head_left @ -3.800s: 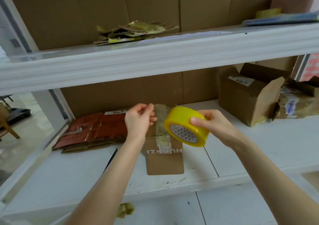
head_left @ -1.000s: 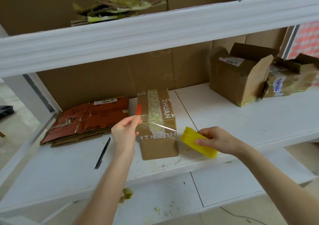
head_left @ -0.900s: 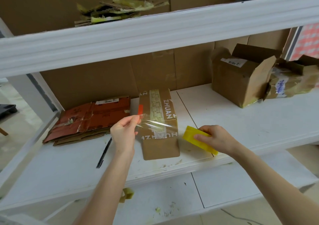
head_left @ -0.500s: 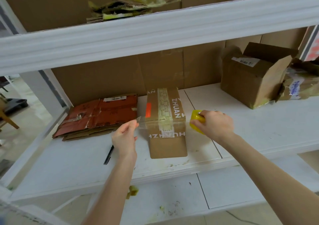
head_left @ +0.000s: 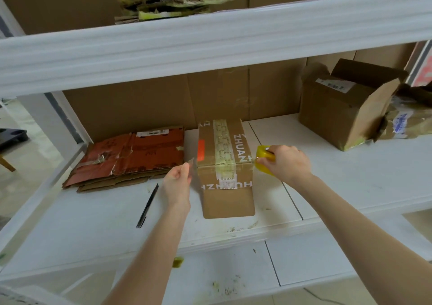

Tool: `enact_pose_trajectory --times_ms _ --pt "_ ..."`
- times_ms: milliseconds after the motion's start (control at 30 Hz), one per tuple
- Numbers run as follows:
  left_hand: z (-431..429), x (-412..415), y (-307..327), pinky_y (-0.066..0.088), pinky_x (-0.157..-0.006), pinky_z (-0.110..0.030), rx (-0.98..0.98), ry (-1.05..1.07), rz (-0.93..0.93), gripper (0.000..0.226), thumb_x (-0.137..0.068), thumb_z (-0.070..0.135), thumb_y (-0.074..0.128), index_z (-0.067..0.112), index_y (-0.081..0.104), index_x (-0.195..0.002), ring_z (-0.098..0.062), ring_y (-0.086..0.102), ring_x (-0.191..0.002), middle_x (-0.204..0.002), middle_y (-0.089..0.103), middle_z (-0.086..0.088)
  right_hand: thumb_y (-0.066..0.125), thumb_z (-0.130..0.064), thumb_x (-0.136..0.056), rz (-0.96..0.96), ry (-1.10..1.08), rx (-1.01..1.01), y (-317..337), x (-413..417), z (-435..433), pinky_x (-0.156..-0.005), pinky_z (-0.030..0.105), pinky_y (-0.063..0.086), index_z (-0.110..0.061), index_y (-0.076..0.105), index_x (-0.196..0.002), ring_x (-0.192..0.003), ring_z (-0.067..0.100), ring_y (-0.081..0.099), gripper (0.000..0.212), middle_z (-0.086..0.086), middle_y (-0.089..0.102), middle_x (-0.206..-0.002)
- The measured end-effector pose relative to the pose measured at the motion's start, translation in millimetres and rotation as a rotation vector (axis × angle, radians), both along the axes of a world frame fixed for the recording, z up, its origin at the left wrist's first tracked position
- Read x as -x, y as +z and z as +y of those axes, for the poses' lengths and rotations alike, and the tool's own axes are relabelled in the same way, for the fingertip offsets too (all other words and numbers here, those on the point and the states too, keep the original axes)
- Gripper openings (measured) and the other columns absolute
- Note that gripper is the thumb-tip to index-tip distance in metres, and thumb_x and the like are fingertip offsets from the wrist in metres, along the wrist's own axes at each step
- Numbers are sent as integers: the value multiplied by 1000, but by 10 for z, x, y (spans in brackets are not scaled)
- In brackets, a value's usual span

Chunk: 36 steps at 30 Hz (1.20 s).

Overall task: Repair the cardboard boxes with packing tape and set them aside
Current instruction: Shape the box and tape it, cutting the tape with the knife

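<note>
Left hand [head_left: 177, 183] pinching the end of a clear tape strip [head_left: 191, 163]; cardboard box [head_left: 228, 201] just to its right, strip stretched over the top edge; right hand [head_left: 286, 162] beyond, clamped around the yellow tape roll [head_left: 261, 152]. Seemingly left: pressing down, cutting, setting aside.

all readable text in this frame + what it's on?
"ZHUAN": large white print on top of the taped brown cardboard box.
"ZHUAN": small, on the pale tape strip down its front.
Large white letters on its front: upside down, partly taped over, not readable whole.
White label on the red flattened cardboard: too small.
Shipping label on the open brown box: blurred.
Blue print on the crumpled parcel: blurred.
</note>
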<state>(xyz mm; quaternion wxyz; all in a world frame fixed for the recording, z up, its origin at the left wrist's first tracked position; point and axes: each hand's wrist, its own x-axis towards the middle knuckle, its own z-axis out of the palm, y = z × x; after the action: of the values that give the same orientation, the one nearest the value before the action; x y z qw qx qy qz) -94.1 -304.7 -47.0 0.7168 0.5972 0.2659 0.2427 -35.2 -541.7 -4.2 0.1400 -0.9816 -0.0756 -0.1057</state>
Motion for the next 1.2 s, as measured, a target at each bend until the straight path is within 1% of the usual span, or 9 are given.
enact_pose_trajectory --times_ms 233,400,533,667,733,800,900,1067,1200 --pt "47 -91 -107 52 -92 -47 -229 -112 97 17 -97 21 49 17 57 -83 -27 67 -94 -97 68 -12 54 -56 -90 115 65 -49 -149 -168 11 -77 31 45 -24 61 -123 -95 22 57 46 2 65 -106" --pt "70 -11 -193 53 -91 -44 -260 -93 122 7 -93 21 59 14 60 -95 -23 67 -93 -98 69 -9 56 -61 -87 169 106 -27 -213 -199 13 -74 29 40 -27 60 -124 -97 20 52 51 2 63 -109" --pt "79 -40 -234 52 -90 -37 -142 -86 190 62 -85 10 69 11 40 -140 -23 67 -93 -102 67 -7 54 -60 -88 197 98 -42 -258 -202 -29 -70 28 42 -26 65 -110 -86 18 52 42 -2 62 -95" --pt "45 118 -139 43 -75 -21 -838 188 -29 33 -90 5 53 18 57 -120 -14 55 -94 -106 58 -1 52 -61 -89 207 105 -61 -267 -229 -85 -67 28 41 -25 67 -103 -86 20 54 42 0 64 -94" --pt "-137 161 -81 41 -81 -16 -1310 47 -282 32 -90 12 46 23 59 -116 -8 50 -98 -108 57 3 52 -61 -88 217 118 -75 -270 -242 -85 -68 29 44 -25 66 -107 -87 20 56 43 0 64 -95" --pt "-343 93 -59 45 -97 -32 -1589 -187 -348 35 -88 13 54 23 62 -120 -13 55 -108 -116 63 4 53 -61 -88 228 124 -79 -261 -248 -85 -70 30 46 -24 66 -110 -87 20 57 45 0 65 -98" --pt "-438 8 -101 39 -106 -50 -1694 -283 -175 42 -85 12 69 24 63 -125 -20 58 -118 -125 64 6 58 -59 -86 268 166 -126 -271 -257 -140 -74 28 40 -25 64 -121 -97 20 56 49 0 66 -113" --pt "-334 28 -266 43 -101 -47 -1699 -279 -67 53 -81 10 74 28 59 -129 -22 57 -119 -129 61 6 64 -52 -85 369 273 -136 -385 -179 -320 -91 31 42 -27 50 -140 -121 25 51 62 3 55 -136" --pt "-346 3 -250 43 -102 -47 -1705 -288 -24 58 -78 7 75 29 59 -129 -23 57 -120 -130 60 5 58 -58 -87 254 203 -72 -444 -108 -321 -82 31 42 -34 48 -139 -114 26 55 58 1 59 -131"
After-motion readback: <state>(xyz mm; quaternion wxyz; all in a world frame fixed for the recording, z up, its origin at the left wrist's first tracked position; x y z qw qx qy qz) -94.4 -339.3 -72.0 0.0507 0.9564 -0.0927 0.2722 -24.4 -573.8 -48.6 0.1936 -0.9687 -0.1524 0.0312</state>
